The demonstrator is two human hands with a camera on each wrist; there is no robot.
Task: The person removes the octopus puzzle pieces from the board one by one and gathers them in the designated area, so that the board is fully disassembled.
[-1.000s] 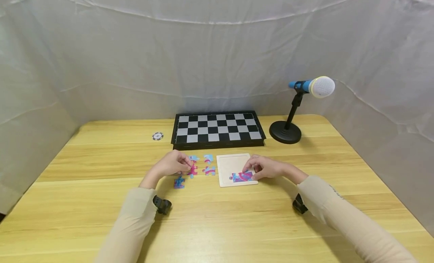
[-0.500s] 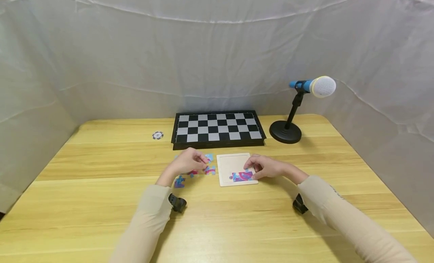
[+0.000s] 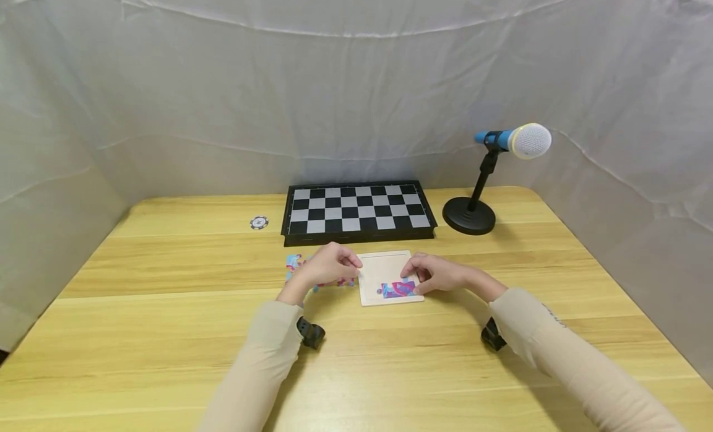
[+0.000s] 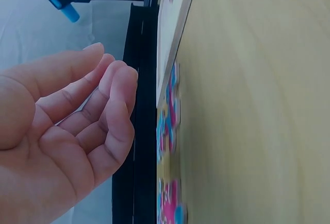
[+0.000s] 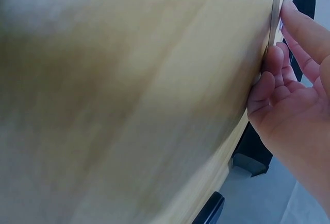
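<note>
My left hand (image 3: 332, 263) is at the left edge of the shallow wooden puzzle tray (image 3: 374, 272), thumb and fingertips close together. In the left wrist view, the left hand (image 4: 77, 121) has loosely bent fingers and shows nothing between them. My right hand (image 3: 440, 275) rests at the tray's right side, thumb and index finger beside the joined pink, blue and purple jigsaw pieces (image 3: 397, 289) in its lower part. In the right wrist view, the right hand's (image 5: 294, 74) other fingers are bent beside the tray's edge. Loose jigsaw pieces (image 3: 292, 262) lie left of the tray, partly hidden by my left hand.
Behind the tray lies a black-and-white chessboard (image 3: 359, 210) in a black frame. A blue microphone with a white head (image 3: 531, 141) stands on a black round base (image 3: 468, 216) at the back right. A poker chip (image 3: 259, 223) lies at the back left of the wooden table (image 3: 356, 370).
My left hand has moved right from over the loose jigsaw pieces to the tray's left edge. The right hand has stayed at the tray, and the pieces inside look unmoved.
</note>
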